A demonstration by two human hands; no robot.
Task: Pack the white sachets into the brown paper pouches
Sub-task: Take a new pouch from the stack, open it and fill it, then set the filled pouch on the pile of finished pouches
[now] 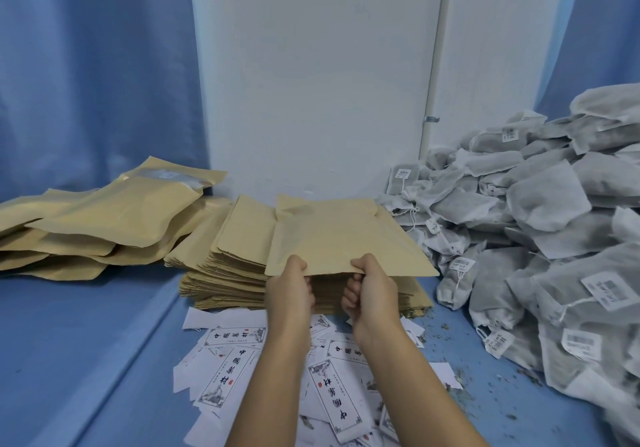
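Both my left hand (290, 285) and right hand (371, 285) pinch the top pouch's (346, 238) near edge, above the pouch stack (225, 266), to part its mouth for sachets (540, 211).

The heap of white sachets (554, 224) runs off the right edge; its tag print is too small to read. The held brown paper pouch (346, 238) hides much of the pouch stack (228, 273). Forearms (277, 377) cover several printed labels (225, 377).

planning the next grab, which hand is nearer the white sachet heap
Right. The right hand grips the pouch edge on the sachet heap side; the left hand grips it farther away.
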